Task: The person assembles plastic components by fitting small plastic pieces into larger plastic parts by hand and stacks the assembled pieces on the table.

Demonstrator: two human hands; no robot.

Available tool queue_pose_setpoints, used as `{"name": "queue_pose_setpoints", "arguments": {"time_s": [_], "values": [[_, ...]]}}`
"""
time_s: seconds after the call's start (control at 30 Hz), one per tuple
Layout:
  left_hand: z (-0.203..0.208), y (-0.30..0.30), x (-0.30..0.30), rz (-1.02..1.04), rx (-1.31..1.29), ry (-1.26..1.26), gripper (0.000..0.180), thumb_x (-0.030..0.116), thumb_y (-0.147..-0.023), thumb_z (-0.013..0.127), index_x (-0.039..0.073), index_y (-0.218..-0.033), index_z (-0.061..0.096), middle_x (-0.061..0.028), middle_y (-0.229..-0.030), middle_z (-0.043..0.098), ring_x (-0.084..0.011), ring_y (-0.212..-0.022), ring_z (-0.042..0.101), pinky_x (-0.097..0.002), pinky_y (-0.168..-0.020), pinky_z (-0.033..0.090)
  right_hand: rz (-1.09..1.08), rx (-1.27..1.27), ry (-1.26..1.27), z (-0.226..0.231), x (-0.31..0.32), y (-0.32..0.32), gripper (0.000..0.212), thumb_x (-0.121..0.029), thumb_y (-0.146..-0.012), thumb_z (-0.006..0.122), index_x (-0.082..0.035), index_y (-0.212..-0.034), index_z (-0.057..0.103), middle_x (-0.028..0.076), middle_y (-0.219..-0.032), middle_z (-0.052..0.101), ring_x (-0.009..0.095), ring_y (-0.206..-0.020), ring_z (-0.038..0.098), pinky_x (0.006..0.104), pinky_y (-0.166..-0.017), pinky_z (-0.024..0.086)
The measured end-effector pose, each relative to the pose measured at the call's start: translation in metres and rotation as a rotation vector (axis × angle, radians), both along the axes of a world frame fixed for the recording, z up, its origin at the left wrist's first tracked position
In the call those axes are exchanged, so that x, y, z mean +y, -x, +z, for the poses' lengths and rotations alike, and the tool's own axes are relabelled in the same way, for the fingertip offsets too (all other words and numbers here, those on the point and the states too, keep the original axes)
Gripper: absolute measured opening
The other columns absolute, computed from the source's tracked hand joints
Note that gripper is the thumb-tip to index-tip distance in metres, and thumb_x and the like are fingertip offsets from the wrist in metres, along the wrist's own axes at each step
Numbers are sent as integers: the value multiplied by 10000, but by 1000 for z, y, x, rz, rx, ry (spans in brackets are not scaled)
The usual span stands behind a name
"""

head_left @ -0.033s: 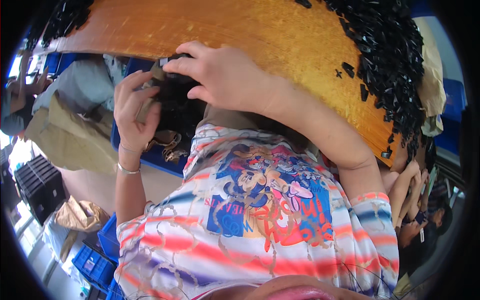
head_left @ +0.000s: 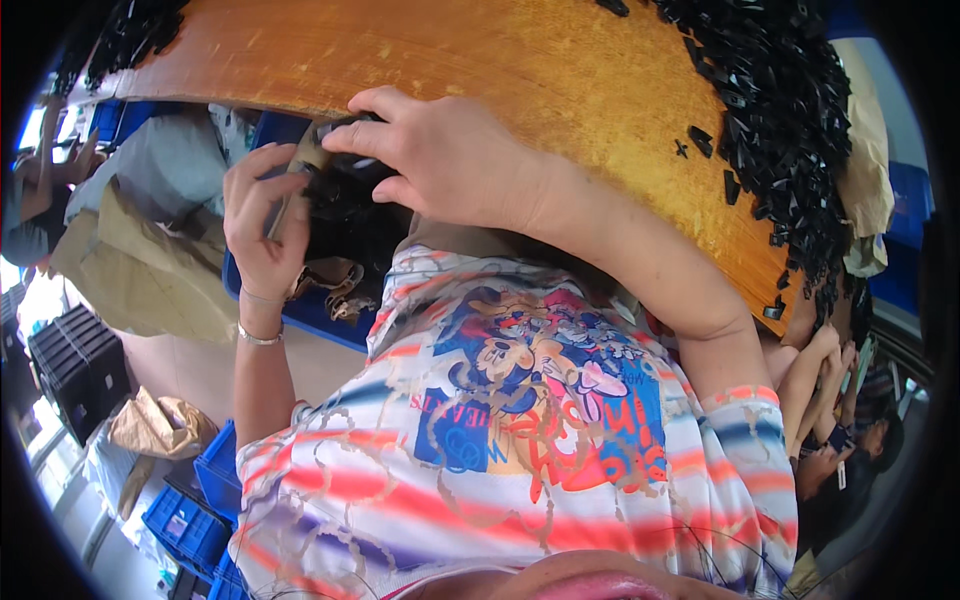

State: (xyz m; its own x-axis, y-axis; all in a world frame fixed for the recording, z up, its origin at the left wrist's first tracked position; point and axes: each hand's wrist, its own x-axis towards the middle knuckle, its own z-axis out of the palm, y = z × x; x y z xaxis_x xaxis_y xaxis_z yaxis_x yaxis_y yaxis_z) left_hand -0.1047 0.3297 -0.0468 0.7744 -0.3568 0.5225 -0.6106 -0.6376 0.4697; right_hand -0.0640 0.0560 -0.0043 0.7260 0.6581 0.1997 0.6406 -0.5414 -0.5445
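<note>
My left hand (head_left: pixel 265 215) is raised over a blue bin (head_left: pixel 318 328) beside the table edge. Its fingers are bent round toward the thumb, on something I cannot make out. A tan and dark piece (head_left: pixel 313 150) shows by its fingertips, its kind unclear. From the right, my right hand (head_left: pixel 440 150) reaches across at the table's near edge, fingers curved over something dark that is mostly hidden. Below both hands, the bin holds a dark heap (head_left: pixel 350 225) and some tan strips (head_left: pixel 345 290).
Small black parts (head_left: pixel 775 130) lie piled along the right of the wooden table (head_left: pixel 560 70), with another pile (head_left: pixel 135 40) far left. Brown sacks (head_left: pixel 140 265) and a black crate (head_left: pixel 80 365) stand left. Another person's arms (head_left: pixel 815 385) show at right.
My left hand has shifted slightly left, and more of the tan piece shows between my hands. My right hand stays almost in place.
</note>
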Motion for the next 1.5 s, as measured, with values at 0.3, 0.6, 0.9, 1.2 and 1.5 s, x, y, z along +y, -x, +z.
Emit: {"name": "queue_pose_setpoints", "arguments": {"time_s": [0.3, 0.6, 0.9, 1.2, 1.5], "values": [[-11, -28, 5, 222, -20, 429, 142, -17, -1076, 598, -55, -1068, 734, -184, -1233, 754, -206, -1115, 680, -333, -1004, 523, -98, -46, -138, 26, -75, 11, 427, -141, -907, 856, -96, -1319, 754, 131, -1317, 716, 366, -1064, 756, 458, -884, 624], [50, -133, -95, -22, -138, 167, 140, -39, -952, 727, -8, -1088, 742, -159, -1113, 756, -350, -1066, 708, -385, -956, 566, -882, -132, -11, 45, -214, 80, 366, -78, -974, 810, -69, -1333, 734, 118, -1261, 689, 241, -759, 728, 355, -684, 585], [25, -242, -207, -172, -45, -228, 838, 405, -930, 868, 165, -1646, 504, -255, -1573, 557, -445, -1462, 533, -525, -1195, 481, -1025, -45, 127, 20, -242, 78, 409, -145, -948, 839, -98, -1339, 730, 120, -1257, 684, 301, -875, 766, 444, -824, 609], [35, -171, -231, -301, 70, -121, 856, 212, -938, 861, 101, -1674, 439, -233, -1587, 546, -422, -1458, 548, -483, -1238, 447, -796, -139, 114, 11, -220, 47, 240, -132, -959, 793, -129, -1200, 798, 90, -1080, 716, 354, -933, 746, 465, -808, 596], [35, -157, -192, -343, 176, 14, 532, 65, -945, 815, 33, -1450, 653, -168, -1460, 653, -341, -1346, 649, -409, -1160, 517, -787, -120, 79, 14, -217, 50, 227, -122, -960, 796, -121, -1187, 793, 89, -1073, 710, 349, -927, 746, 463, -796, 595]]}}
